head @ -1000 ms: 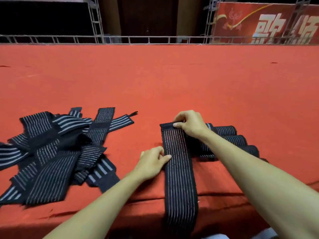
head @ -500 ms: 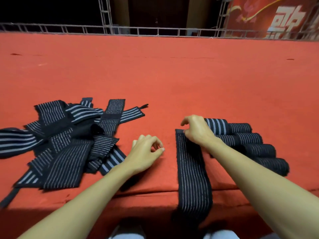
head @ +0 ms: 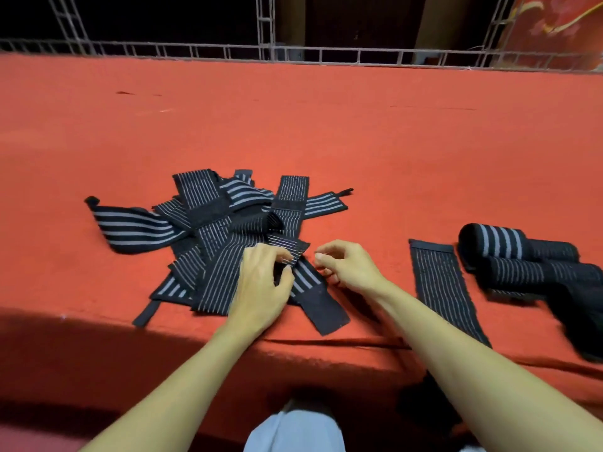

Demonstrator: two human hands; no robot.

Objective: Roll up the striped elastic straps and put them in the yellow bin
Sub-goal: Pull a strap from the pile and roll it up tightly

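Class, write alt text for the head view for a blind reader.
A person's left hand pinches one strap in a pile of striped straps on a red surface; the right hand curls beside it. To the right lie a flat strap and rolled straps.

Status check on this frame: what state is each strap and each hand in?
strap pile: unrolled, tangled in a heap.
flat strap: unrolled, laid out straight.
rolled straps: rolled up, lying side by side.
left hand: pinching a strap end in the pile.
right hand: fingers curled, holding nothing.
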